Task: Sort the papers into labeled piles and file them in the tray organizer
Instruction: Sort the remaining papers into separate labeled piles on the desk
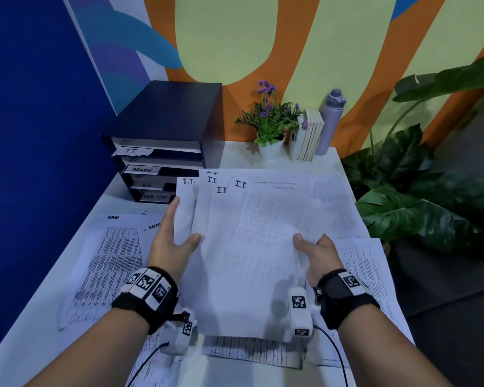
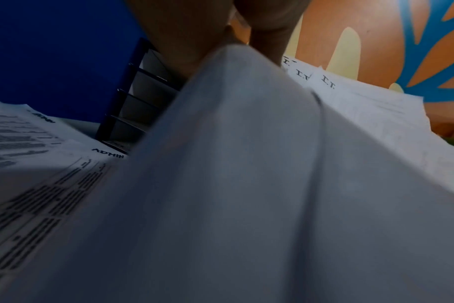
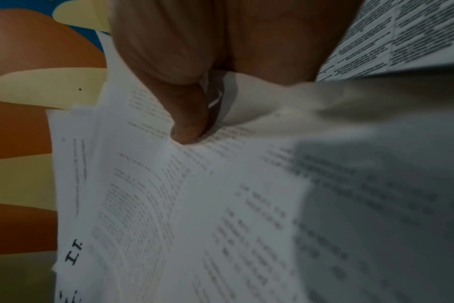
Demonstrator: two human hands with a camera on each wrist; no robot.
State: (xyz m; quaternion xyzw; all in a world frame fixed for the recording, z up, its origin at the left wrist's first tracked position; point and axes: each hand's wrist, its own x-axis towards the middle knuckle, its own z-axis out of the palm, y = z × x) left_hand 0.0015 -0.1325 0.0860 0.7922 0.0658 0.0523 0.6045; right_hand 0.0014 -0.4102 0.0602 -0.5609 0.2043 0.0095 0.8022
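Observation:
I hold a fanned stack of I.T. papers (image 1: 249,247) up over the white table (image 1: 235,155) with both hands. My left hand (image 1: 185,222) grips its left edge, thumb on top and fingers along the side. On the right edge, my right hand (image 1: 305,244) pinches the sheets; in the right wrist view the thumb (image 3: 187,123) presses into the I.T. papers (image 3: 194,205). The left wrist view is filled by the I.T. papers (image 2: 246,164). The black tray organizer (image 1: 162,121) stands at the back left, its slots labelled I.T, ADMIN, H.R and TASK LIST. ADMIN papers (image 1: 106,261) lie on the table at left.
More printed sheets lie at the right (image 1: 369,275) and near the front edge (image 1: 249,350). A small potted flower plant (image 1: 271,127), several books (image 1: 308,138) and a purple bottle (image 1: 330,121) stand at the back. A large leafy plant (image 1: 417,191) is beside the table's right edge.

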